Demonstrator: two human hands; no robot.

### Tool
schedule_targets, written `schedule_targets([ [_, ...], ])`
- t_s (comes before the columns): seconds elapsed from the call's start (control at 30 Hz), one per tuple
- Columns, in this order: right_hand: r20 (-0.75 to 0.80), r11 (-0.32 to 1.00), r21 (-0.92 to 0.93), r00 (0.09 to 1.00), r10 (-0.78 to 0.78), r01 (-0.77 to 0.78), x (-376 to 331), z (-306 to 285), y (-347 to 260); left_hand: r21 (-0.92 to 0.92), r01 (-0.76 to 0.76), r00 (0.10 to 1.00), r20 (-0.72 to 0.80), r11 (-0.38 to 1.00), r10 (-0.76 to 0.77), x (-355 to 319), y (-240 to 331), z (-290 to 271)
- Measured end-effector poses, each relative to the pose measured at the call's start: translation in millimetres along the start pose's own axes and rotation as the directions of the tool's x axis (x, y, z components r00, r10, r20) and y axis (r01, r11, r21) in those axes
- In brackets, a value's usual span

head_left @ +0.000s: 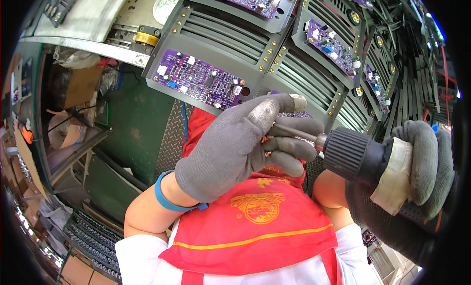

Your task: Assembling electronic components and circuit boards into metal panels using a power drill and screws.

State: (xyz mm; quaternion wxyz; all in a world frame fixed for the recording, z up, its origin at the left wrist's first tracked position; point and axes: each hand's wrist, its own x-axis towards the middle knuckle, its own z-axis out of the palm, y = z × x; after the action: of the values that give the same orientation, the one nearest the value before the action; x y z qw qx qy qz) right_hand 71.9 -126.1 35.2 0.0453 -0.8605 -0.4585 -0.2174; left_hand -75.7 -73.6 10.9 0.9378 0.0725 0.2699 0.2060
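Two gloved hands meet over an electric screwdriver (365, 160), held at the lower right edge of a row of dark grey slotted panels (223, 37). The right hand (422, 169) is wrapped tight around the tool's black, tape-bound body, while the left hand (245, 142) pinches its slim metal bit (294, 132) between curled fingers, small brass screws tucked against the palm. Directly behind the fingers, a purple circuit board (198, 79) sits fastened to the nearest panel; further boards line the panels up and to the right. Little free room remains between tool and panel edge. Left of the panels, a green floor (135, 123) opens toward cluttered shelving. Below the hands, a red apron (255, 221) fills the space.
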Motion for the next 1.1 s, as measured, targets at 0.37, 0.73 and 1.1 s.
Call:
schedule_targets([
  [0.37, 0.120, 0.651, 0.726, 0.892, -0.436, 0.220, 34.5, -27.5, 36.5, 0.850, -0.153, 0.901, 0.329, -0.505, 0.281, -26.9, 42.4, -18.7],
  [0.73, 0.295, 0.289, 0.943, 0.812, -0.505, -0.163, 26.3, -42.7, 31.0, 0.452, -0.265, 0.864, 0.504, -0.852, -0.002, 28.4, 41.4, -19.5],
  [1.1, 0.318, 0.640, 0.765, 0.819, -0.477, 0.076, 39.1, -41.3, 51.0, 0.571, -0.213, 0.852, 0.506, -0.793, 0.136, 32.6, 28.1, -26.8],
])
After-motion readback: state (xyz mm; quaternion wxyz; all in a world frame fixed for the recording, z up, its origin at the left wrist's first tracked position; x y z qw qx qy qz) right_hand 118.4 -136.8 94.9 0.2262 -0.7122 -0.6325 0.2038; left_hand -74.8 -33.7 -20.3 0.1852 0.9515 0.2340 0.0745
